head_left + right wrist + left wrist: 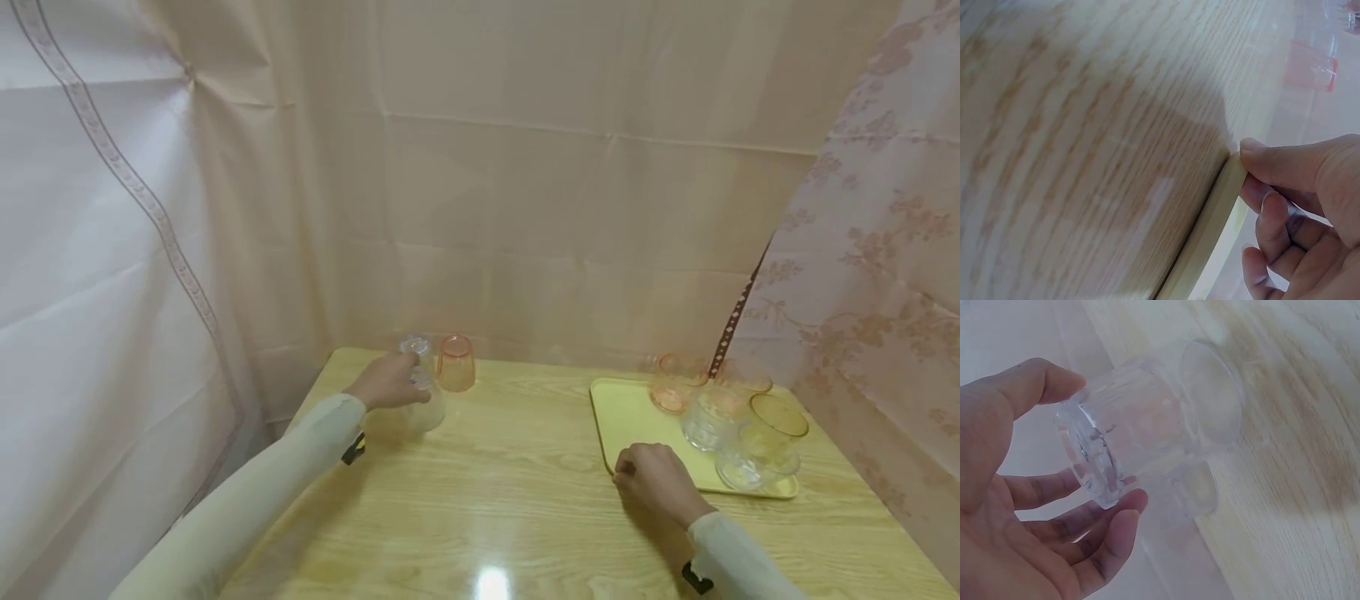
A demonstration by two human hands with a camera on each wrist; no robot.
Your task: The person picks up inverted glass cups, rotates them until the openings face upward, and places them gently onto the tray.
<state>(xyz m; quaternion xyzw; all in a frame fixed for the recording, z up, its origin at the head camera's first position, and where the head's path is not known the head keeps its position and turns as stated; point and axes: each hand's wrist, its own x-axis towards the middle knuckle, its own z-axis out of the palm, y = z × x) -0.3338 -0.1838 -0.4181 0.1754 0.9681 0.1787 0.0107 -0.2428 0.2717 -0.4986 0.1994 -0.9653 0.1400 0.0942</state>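
Observation:
At the table's back left, my left hand (386,381) grips a clear glass (427,410) by its base, thumb on one side and fingers on the other. That glass (1147,412) is upside down, its wide mouth towards the tabletop; whether the rim touches the wood I cannot tell. Just behind it stands a second clear glass (414,342), partly hidden. Beside them a pink glass (456,371) stands upside down. Over on the right, my right hand (658,482) pinches the near left corner of a yellow tray (622,417); thumb and index finger meet at its rim (1210,231).
Several glasses are on the tray's right part, among them a pink one (670,396), a clear one (707,425) and a yellow one (778,421). The wood-grain table (480,483) is bounded by hanging cloth (525,208) at the back and both sides.

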